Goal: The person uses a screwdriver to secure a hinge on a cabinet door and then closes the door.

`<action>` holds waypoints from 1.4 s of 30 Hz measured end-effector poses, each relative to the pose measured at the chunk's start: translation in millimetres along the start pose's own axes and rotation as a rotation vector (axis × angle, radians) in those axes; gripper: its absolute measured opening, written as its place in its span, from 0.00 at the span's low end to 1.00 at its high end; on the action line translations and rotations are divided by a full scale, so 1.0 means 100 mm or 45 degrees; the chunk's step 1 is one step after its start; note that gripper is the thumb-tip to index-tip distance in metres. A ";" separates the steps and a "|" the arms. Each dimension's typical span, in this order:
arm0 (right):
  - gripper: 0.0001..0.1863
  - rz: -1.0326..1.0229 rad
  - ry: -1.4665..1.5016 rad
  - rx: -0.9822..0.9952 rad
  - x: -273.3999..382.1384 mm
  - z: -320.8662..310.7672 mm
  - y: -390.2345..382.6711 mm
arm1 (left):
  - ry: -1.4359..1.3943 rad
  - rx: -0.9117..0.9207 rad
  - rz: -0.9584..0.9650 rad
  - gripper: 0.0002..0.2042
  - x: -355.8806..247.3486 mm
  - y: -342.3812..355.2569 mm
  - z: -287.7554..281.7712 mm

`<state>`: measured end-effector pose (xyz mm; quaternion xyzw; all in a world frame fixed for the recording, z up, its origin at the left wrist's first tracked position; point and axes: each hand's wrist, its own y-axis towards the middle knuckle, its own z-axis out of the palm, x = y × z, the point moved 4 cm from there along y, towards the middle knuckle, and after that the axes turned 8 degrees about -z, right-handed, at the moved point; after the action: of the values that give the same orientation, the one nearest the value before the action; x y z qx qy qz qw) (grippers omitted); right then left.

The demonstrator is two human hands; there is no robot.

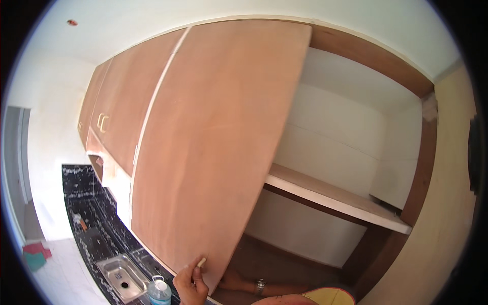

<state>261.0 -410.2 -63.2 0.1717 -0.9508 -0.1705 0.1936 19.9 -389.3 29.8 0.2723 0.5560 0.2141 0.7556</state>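
Open wooden cupboard (335, 119): pale inside, framed in brown, exposed to the right of the door's free edge.
Plywood cabinet door (218, 127): standing open at centre, apparently hinged along its left side; between the hands near its lower corner.
Neighbouring cabinet doors (137, 96): closed, further left, fitted with cream handles (103, 123).
Black marbled countertop (96, 239): running below the cabinets, at left.
Wooden shelf (325, 190): spanning the cupboard, pale along the front edge.
Steel sink (136, 280): set into the countertop.
Clear plastic bottle (159, 293): just beside the sink, bluish toward the bottom.
Left hand (192, 285): at the door's front, pinching between thumb and fingers; probably best pressed lightly and evenly, knuckles off the face.
Right hand (230, 281): reaching behind the free edge, fingers hidden, grasp impossible to tell; well placed, seemingly, for steadying from behind.
Wristwatch (260, 287): on the right wrist; better clear of the edge.
Small pale piece (202, 263): in the left fingertips, against the door; handle or loose bit, cannot tell.
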 end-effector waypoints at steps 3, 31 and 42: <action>0.29 0.013 0.001 -0.028 0.07 -0.04 -0.02 | 0.022 0.059 -0.108 0.12 -0.11 0.02 -0.01; 0.26 0.083 -0.037 0.092 -0.02 0.00 0.01 | -0.036 0.050 -0.056 0.14 -0.01 0.03 0.03; 0.25 -0.074 0.092 -0.018 0.28 -0.07 0.15 | 0.121 0.034 -0.090 0.14 -0.04 -0.07 -0.08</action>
<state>235.8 -409.8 -42.7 0.2041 -0.9365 -0.1764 0.2240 11.1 -395.9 26.1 0.2519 0.6034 0.1926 0.7317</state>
